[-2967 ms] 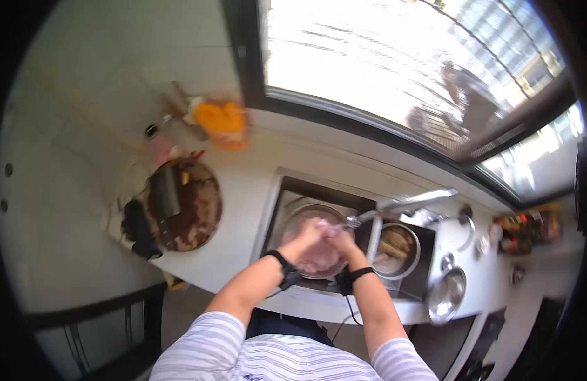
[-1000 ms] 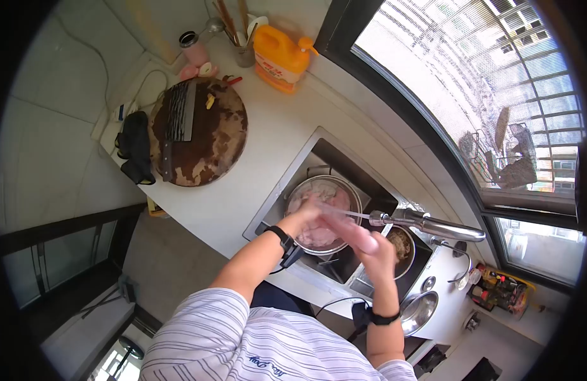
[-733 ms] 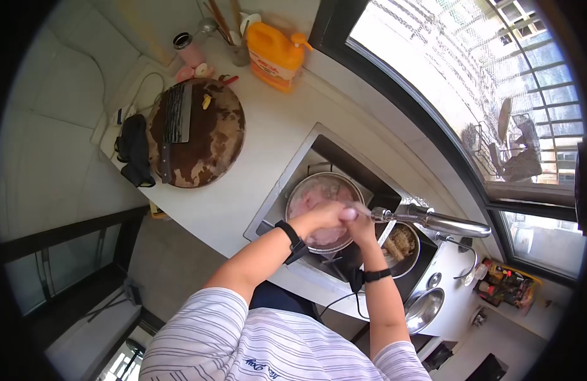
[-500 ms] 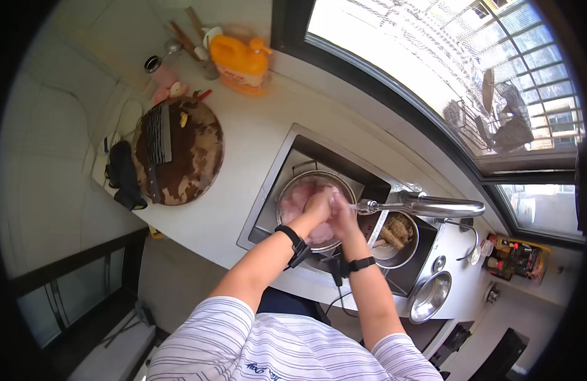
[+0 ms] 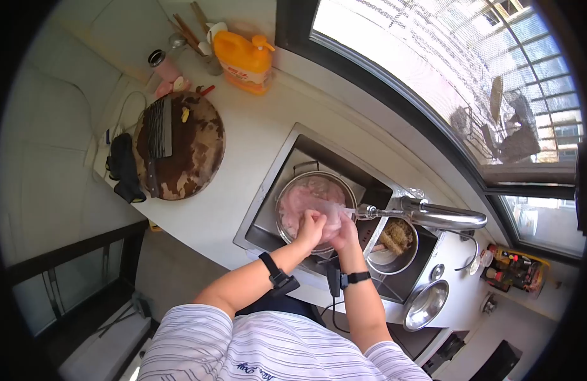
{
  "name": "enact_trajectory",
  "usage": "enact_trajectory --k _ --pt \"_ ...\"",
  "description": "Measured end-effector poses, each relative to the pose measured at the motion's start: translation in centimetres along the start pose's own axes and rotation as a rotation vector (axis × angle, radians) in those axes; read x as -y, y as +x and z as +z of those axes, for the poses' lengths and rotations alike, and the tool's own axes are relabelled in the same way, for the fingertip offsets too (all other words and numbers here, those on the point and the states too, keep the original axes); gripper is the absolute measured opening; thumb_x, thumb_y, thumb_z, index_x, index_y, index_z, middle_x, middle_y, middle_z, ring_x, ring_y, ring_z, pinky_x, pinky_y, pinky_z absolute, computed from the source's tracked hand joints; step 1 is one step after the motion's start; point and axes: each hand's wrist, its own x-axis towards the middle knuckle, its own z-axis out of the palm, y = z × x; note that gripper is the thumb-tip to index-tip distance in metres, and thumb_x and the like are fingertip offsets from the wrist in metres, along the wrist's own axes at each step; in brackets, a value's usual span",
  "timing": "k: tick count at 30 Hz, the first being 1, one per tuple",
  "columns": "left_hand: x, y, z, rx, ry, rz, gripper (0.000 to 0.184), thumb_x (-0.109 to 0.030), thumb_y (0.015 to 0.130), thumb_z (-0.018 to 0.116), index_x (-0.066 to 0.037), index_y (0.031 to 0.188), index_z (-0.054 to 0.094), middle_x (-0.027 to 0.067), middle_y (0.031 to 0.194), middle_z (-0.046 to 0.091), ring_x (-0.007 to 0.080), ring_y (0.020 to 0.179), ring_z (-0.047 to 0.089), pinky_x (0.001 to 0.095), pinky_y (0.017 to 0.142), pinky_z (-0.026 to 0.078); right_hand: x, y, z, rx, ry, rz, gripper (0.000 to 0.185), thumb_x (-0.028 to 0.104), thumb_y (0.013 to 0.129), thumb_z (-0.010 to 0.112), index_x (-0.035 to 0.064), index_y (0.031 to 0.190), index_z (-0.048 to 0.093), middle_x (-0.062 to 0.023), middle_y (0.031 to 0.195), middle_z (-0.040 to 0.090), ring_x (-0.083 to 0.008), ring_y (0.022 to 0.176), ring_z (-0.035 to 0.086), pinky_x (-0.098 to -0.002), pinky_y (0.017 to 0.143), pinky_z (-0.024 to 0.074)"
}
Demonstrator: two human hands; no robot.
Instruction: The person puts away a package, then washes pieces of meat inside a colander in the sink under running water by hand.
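In the sink (image 5: 252, 222) stands a metal pot (image 5: 279, 222) holding pale pink pieces that look like raw meat (image 5: 303, 193) in cloudy water. Over its near right side, my left hand (image 5: 311, 227) pinches a pale, wet, slightly translucent piece of this meat (image 5: 330, 218). My right hand (image 5: 346, 233) grips the same piece from the right, its fingers partly hidden. The tip of the metal faucet (image 5: 366, 211) points at the piece, just beyond my right hand.
Right of the pot, a second pot (image 5: 413, 251) holds a brown, fibrous bundle (image 5: 396, 236). A steel bowl (image 5: 427, 305) sits on the counter's right. At left, a cleaver (image 5: 159, 130) lies on a round chopping board (image 5: 201, 146). An orange jug (image 5: 242, 60) stands behind.
Both hands have drawn back toward me, from the pot's middle to its near right side. A pale piece now shows between them. My left wrist has moved left.
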Motion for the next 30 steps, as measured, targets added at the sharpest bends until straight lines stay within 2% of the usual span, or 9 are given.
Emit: enact_trajectory --k 1,6,9,13,16,18,20,24,30 --pt "-1.8 -0.4 0.9 0.017 -0.334 -0.357 0.019 -0.021 0.085 0.053 -0.002 0.084 0.055 0.0091 0.086 0.055 0.0187 0.08 0.055 0.0315 0.07 0.046 0.1 -1.3 1.1 -0.004 -0.016 0.017 0.023 0.021 0.091 0.042 0.0028 0.102 0.051 -0.011 0.099 0.059 -0.0259 0.09 0.058 -0.0384 0.079 0.0484" --pt "-0.5 2.4 2.6 0.369 -0.632 -0.735 0.02 -0.02 0.085 0.051 -0.002 0.08 0.056 0.0098 0.075 0.057 0.0187 0.07 0.056 0.0306 0.063 0.047 0.4 -4.6 2.0 0.01 -0.042 0.04 0.033 0.024 0.092 0.042 -0.0004 0.114 0.045 -0.0126 0.109 0.055 -0.0263 0.096 0.056 -0.0394 0.083 0.0476" --pt "2.8 4.5 4.3 0.835 -0.855 -0.272 0.019 -0.019 0.085 0.048 -0.003 0.08 0.057 0.0087 0.071 0.058 0.0194 0.062 0.056 0.0307 0.057 0.047 0.5 -6.8 3.1 0.071 -0.156 -0.023 0.034 0.017 0.091 0.042 0.0042 0.122 0.04 -0.0125 0.116 0.051 -0.0265 0.104 0.053 -0.0389 0.087 0.0457" --pt "-0.8 4.5 3.7 0.477 -0.893 -0.754 0.025 -0.013 0.085 0.039 0.001 0.096 0.056 0.015 0.092 0.06 0.0268 0.08 0.061 0.0361 0.071 0.052 1.7 -10.3 5.4 0.101 -0.26 -0.174 0.044 0.009 0.087 0.044 0.0095 0.129 0.034 -0.0129 0.125 0.045 -0.0274 0.112 0.048 -0.0398 0.094 0.0411" --pt "-2.2 4.7 2.3 0.185 -0.679 -0.711 0.021 -0.009 0.083 0.042 0.0 0.095 0.056 0.0159 0.092 0.06 0.0274 0.08 0.061 0.0387 0.071 0.052 2.4 -13.1 7.3 0.099 -0.287 -0.245 0.047 0.008 0.085 0.045 0.0074 0.13 0.033 -0.0139 0.129 0.042 -0.0283 0.118 0.043 -0.0397 0.099 0.0363" --pt "7.0 9.8 3.6 0.375 -0.947 -0.624 0.015 -0.014 0.081 0.049 -0.004 0.086 0.059 0.0113 0.079 0.061 0.0261 0.077 0.059 0.0376 0.07 0.05 2.9 -14.6 8.2 0.116 -0.358 -0.311 0.041 0.012 0.087 0.043 0.0044 0.126 0.037 -0.0163 0.128 0.043 -0.03 0.115 0.045 -0.0413 0.099 0.0359" --pt "5.4 10.2 3.0 0.005 -0.791 -0.606 0.016 -0.004 0.08 0.047 0.002 0.091 0.057 0.0163 0.09 0.06 0.0293 0.077 0.061 0.0447 0.067 0.051 3.8 -15.5 7.9 0.107 -0.391 -0.333 0.04 0.015 0.086 0.047 0.0015 0.123 0.039 -0.0173 0.124 0.046 -0.03 0.114 0.046 -0.0409 0.099 0.036" --pt "10.1 14.0 1.4 -0.16 -0.976 -0.684 0.018 -0.009 0.082 0.045 0.0 0.089 0.059 0.0156 0.09 0.061 0.0283 0.077 0.061 0.0426 0.064 0.051 5.2 -17.9 8.4 0.135 -0.347 -0.371 0.041 0.022 0.087 0.049 -0.0002 0.121 0.041 -0.0148 0.12 0.049 -0.0289 0.112 0.047 -0.0405 0.097 0.0372" --pt "7.7 10.5 0.1 0.083 -0.837 -0.607 0.021 -0.017 0.084 0.045 -0.005 0.094 0.059 0.0126 0.089 0.061 0.0237 0.079 0.06 0.0383 0.063 0.05 6.1 -19.7 11.8 0.206 -0.312 -0.339 0.053 0.03 0.086 0.051 -0.0005 0.127 0.035 -0.016 0.123 0.045 -0.0308 0.112 0.047 -0.0419 0.095 0.0388"
